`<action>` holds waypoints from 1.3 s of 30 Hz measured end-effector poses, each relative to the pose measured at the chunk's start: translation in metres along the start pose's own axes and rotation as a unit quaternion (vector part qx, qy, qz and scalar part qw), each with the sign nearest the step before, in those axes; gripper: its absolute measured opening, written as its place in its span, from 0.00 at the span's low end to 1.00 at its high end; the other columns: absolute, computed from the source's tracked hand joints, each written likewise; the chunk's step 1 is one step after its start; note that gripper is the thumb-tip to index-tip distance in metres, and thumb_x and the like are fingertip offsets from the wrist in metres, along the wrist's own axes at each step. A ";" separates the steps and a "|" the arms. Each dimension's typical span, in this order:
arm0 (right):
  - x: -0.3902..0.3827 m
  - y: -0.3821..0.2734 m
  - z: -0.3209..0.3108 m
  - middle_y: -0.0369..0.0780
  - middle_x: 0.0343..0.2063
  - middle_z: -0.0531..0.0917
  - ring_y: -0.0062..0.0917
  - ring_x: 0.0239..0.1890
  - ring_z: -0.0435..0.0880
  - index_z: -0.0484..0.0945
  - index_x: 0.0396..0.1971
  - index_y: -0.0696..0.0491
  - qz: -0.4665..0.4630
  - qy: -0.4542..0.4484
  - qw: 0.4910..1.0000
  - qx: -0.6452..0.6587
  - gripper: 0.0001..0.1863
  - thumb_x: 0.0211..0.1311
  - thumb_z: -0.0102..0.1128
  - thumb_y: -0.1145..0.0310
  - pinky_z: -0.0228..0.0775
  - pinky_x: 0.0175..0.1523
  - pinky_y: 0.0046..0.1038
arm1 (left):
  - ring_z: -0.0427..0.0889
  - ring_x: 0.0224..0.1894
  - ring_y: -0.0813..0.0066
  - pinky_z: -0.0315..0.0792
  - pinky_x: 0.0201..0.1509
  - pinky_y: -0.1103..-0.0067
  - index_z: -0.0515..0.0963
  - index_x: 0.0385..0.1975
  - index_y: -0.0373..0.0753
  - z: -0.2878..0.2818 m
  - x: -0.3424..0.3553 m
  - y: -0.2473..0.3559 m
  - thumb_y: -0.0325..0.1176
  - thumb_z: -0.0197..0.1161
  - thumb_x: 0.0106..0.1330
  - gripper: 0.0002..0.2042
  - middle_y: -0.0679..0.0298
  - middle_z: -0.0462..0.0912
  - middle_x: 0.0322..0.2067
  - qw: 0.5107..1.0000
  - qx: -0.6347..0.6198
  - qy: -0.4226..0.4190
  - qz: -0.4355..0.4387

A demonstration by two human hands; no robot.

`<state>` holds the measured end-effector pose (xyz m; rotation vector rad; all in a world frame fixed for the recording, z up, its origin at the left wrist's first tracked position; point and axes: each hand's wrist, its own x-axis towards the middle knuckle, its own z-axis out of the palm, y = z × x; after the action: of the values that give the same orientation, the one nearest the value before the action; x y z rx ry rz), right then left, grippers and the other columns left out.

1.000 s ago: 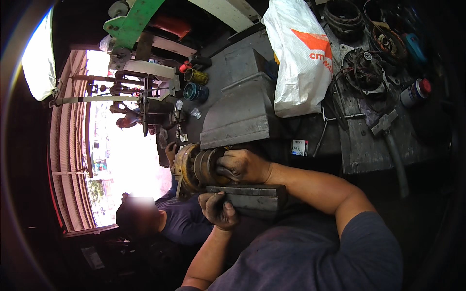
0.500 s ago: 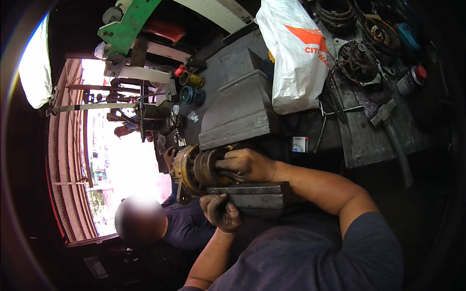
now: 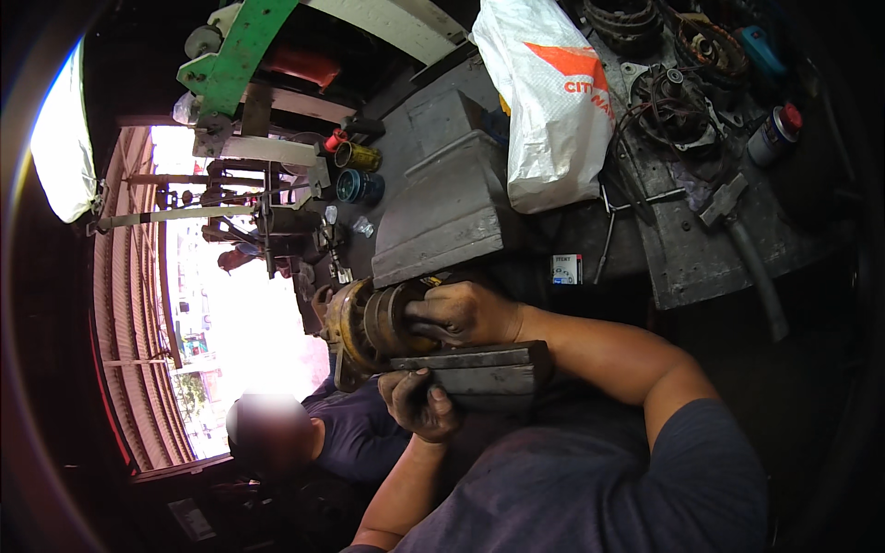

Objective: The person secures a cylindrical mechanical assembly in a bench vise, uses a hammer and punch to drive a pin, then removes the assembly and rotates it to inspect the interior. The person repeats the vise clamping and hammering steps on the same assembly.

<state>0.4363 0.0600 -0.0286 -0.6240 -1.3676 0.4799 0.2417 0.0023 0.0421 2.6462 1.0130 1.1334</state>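
Observation:
A worn yellow machine part with a grooved pulley (image 3: 385, 318) and a lugged flange lies on its side in front of me. It sits beside a dark metal block like a vise jaw (image 3: 470, 376). My right hand (image 3: 461, 313) is closed at the pulley's right end, fingers bent against its face; what the fingertips grip is hidden. Below the part, my left hand (image 3: 419, 404) is curled at the left end of the dark block, close to the flange. Its thumb and fingers are drawn together, and anything inside them is hidden.
Beyond stands a large grey metal block (image 3: 442, 230) with a white sack (image 3: 548, 120) beside it. A hammer (image 3: 737, 230), a spray can (image 3: 774, 135) and a wired motor part (image 3: 671, 106) lie at the right. Another person (image 3: 346, 429) is close at the left.
The whole view has shifted and tilted slightly. Both hands keep nearly the same places at the pulley and the dark block. The other person's head sits a little lower in view.

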 end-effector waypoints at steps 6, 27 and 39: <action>-0.002 0.003 0.003 0.42 0.30 0.84 0.39 0.33 0.89 0.86 0.50 0.54 0.014 -0.014 0.999 -0.044 0.16 0.63 0.75 0.69 0.82 0.38 0.37 | 0.77 0.44 0.61 0.71 0.51 0.66 0.79 0.46 0.36 0.001 -0.001 0.000 0.47 0.64 0.72 0.18 0.56 0.77 0.40 1.000 -0.003 0.002 -0.002; -0.024 -0.021 -0.057 0.49 0.50 0.88 0.43 0.50 0.91 0.79 0.69 0.54 0.189 -0.202 0.961 0.017 0.28 0.67 0.61 0.76 0.85 0.56 0.40 | 0.76 0.45 0.63 0.71 0.52 0.66 0.77 0.46 0.39 0.003 -0.002 0.000 0.50 0.61 0.77 0.18 0.58 0.74 0.42 1.000 -0.008 0.002 -0.009; -0.022 -0.017 -0.049 0.40 0.44 0.85 0.38 0.46 0.90 0.82 0.64 0.43 0.178 -0.216 0.958 -0.065 0.21 0.75 0.54 0.64 0.87 0.47 0.40 | 0.77 0.55 0.59 0.71 0.66 0.60 0.73 0.49 0.40 -0.012 -0.004 0.005 0.51 0.57 0.78 0.18 0.57 0.73 0.49 0.996 0.018 -0.058 -0.067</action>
<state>0.4810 0.0261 -0.0382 -0.9185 -1.7158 0.8584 0.2342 -0.0061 0.0495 2.5900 1.1779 0.9329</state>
